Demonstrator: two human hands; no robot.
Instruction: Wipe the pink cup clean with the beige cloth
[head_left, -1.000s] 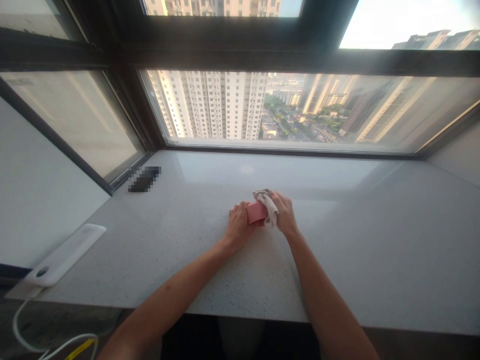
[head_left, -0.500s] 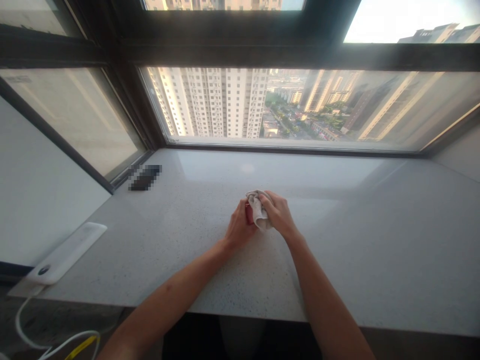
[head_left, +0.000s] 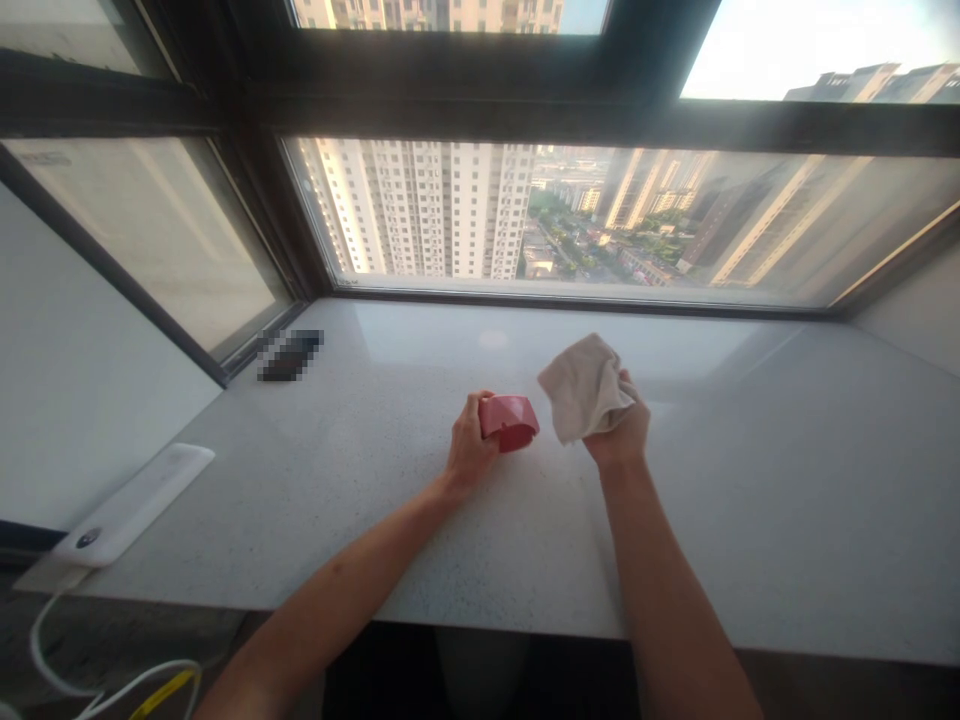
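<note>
My left hand (head_left: pixel 468 446) is closed around a small pink-red cup-like object (head_left: pixel 508 420), tilted on its side just above the speckled grey window counter (head_left: pixel 375 500). My right hand (head_left: pixel 621 430) is closed on a beige cloth (head_left: pixel 581 388), which stands up loosely from the fingers. The cloth is lifted clear of the pink object, a short gap to its right.
A wide window (head_left: pixel 585 215) with dark frames runs along the back of the counter. A dark pixelated item (head_left: pixel 289 356) lies at the back left corner. A white power strip (head_left: pixel 131 508) lies at the left edge, its white cable (head_left: pixel 90 690) hanging below.
The right hand has drawn the cloth up and to the right, away from the pink object. The left hand has tipped the object so that its faceted side shows.
</note>
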